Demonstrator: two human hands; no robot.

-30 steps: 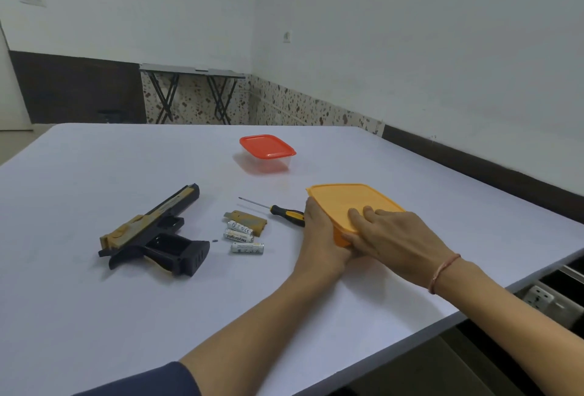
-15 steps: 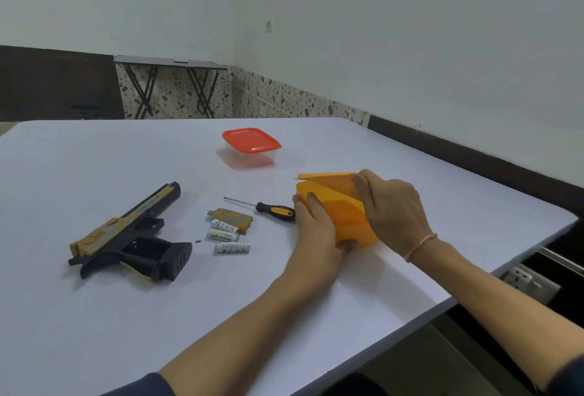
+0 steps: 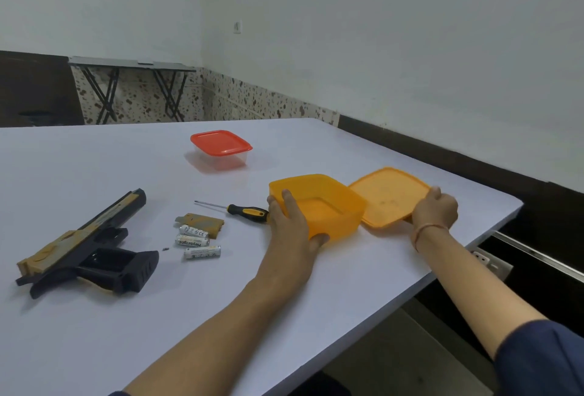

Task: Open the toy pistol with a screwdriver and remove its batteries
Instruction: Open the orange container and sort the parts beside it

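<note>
The black and tan toy pistol (image 3: 85,247) lies on its side at the left of the white table (image 3: 126,332), its grip open. Beside it lie three white batteries (image 3: 197,241), a tan battery cover (image 3: 202,221) and a tiny screw (image 3: 165,249). A black-and-yellow screwdriver (image 3: 243,209) lies behind them. My left hand (image 3: 292,226) grips the near left wall of an open, empty orange box (image 3: 328,202). My right hand (image 3: 434,209) holds the near right edge of the orange lid (image 3: 387,196), which lies flat on the table to the right of the box.
A clear box with a red lid (image 3: 221,150) stands farther back on the table. The table's right edge (image 3: 474,247) runs close to the orange lid. A folding table (image 3: 132,85) stands against the far wall.
My right hand has pulled the orange lid off the box and laid it flat on the table to the right. The left hand has kept hold of the box.
</note>
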